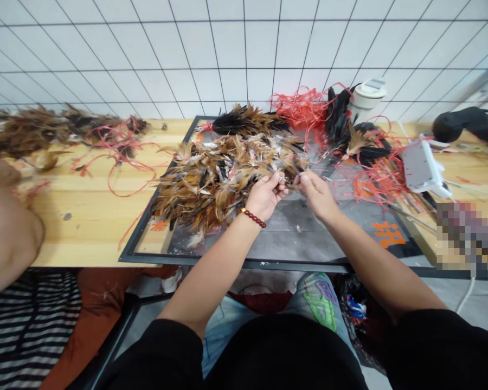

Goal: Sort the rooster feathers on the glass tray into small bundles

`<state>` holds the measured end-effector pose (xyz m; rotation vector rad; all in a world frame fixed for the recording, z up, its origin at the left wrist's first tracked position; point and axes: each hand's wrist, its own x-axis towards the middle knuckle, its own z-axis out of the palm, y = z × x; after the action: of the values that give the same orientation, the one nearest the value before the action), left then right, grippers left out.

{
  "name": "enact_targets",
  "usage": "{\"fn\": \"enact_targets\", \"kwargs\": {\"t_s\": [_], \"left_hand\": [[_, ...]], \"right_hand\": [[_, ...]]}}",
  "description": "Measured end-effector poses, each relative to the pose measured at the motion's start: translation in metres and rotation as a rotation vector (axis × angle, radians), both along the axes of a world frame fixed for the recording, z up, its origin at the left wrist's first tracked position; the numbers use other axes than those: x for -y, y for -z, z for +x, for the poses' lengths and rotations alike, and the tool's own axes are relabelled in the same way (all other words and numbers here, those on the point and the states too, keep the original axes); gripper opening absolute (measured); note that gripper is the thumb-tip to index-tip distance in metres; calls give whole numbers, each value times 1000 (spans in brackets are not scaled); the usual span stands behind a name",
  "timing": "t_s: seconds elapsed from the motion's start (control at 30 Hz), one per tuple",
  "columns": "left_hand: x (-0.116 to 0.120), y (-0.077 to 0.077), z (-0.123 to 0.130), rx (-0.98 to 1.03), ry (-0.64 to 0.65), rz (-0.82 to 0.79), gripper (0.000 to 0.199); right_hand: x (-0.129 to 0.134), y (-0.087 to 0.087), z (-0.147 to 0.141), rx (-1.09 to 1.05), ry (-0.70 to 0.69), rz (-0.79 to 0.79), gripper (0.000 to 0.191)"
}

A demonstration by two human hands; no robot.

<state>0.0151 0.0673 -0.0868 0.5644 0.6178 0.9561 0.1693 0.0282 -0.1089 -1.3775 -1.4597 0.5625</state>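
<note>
At the near right edge of a heap of brown, black and whitish feathers, both my hands work close together. My left hand, with a dark red bead bracelet at its wrist, is closed in a pinch on a feather, its palm partly turned up. A short gap to the right, my right hand has its thumb and forefinger pressed together on something small and dark that I cannot make out. The feathers lie on a dark-framed glass panel with orange lettering.
Behind the heap lie a feather bundle and red plastic string. A white lidded cup, black feathers and a white stand are at right. Another person's arm rests at left, near more feathers.
</note>
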Motion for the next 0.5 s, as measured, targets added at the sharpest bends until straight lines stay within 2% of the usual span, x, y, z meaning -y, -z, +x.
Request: {"fn": "enact_targets", "kwargs": {"t_s": [0.1,0.2,0.4,0.47,0.5], "left_hand": [[1,1,2,-84,-53,55,11],[3,0,3,-135,-22,83,12],[5,-2,1,-176,-47,85,18],[4,-2,1,-165,-51,83,17],[4,-2,1,-162,-54,82,16]], "right_hand": [[-2,-4,27,247,273,-40,52],[-2,-8,53,559,454,-225,40],[-1,-8,78,796,576,-583,37],[-1,-6,83,824,612,-630,37],[-1,-6,85,831,632,-595,36]]}}
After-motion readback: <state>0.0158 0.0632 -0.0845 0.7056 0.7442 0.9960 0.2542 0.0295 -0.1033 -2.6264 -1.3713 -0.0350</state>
